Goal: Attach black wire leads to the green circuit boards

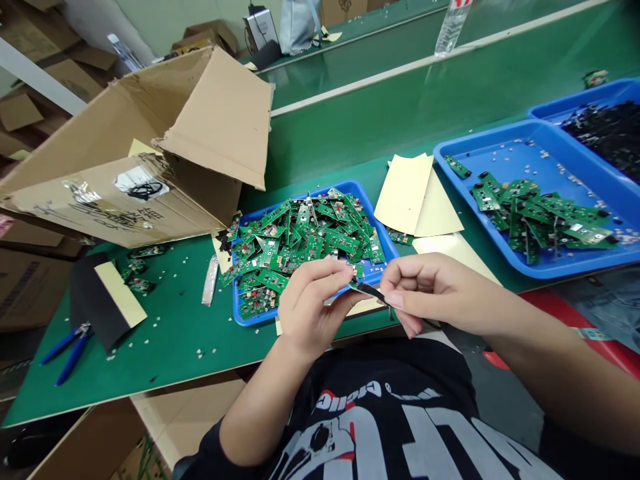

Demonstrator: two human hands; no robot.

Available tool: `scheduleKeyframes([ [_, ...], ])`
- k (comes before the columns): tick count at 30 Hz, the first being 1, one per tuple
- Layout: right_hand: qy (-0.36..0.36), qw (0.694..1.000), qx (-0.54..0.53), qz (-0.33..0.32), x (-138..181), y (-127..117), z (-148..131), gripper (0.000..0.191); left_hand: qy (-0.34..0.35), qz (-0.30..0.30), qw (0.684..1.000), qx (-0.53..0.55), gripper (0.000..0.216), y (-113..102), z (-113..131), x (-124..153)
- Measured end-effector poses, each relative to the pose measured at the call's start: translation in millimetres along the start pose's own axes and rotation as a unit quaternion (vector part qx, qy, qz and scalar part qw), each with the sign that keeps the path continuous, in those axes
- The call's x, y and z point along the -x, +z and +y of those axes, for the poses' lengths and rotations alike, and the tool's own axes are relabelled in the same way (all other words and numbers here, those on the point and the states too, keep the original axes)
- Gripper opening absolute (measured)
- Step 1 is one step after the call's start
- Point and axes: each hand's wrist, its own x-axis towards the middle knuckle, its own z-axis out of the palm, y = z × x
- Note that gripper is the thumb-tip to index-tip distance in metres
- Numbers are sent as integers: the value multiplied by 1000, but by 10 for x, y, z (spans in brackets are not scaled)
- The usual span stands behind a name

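Between my two hands, above the near edge of a blue tray, is a small circuit board with a black strip point(371, 291) along it. My left hand point(313, 297) pinches its left end between thumb and fingers, which cover most of that end. The thumb and index finger of my right hand point(433, 293) close on the right end of the black strip. Beneath and beyond my left hand, the blue tray point(367, 193) holds a heap of green circuit boards point(310, 233) with small red and pale parts.
Left of the tray stands a large open cardboard box point(90, 207). Blue-handled cutters point(75, 343) lie by a black sheet point(93, 303). Pale yellow paper sheets point(405, 193) sit right of the tray. Farther right, another blue tray point(530, 267) holds more boards, near a tray of black pieces point(607, 133).
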Motion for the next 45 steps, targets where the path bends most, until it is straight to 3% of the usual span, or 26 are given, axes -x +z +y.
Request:
scheduleKeyframes([
  [11,4,1000,15,18,-3,-14,29,16,-14,-18,997,72,27,-4,4,-27],
  [18,-98,975,151,132,10,59,0,10,-83,-34,984,152,32,24,21,30],
  [22,-197,919,264,215,3,134,23,11,-197,-34,947,251,33,72,107,74],
  [27,-334,791,412,306,-66,156,132,14,-280,-73,915,282,21,95,219,66],
  [30,-356,737,473,327,-100,168,184,14,-315,-86,906,271,26,112,248,57],
  [35,-380,659,542,357,-94,195,223,13,-369,-58,886,274,33,141,285,29],
  [40,-416,630,576,313,-42,58,179,23,-442,-123,837,298,36,40,282,-56],
  [45,-395,672,603,172,-4,-158,76,31,-490,-264,756,346,38,-140,211,-159],
])
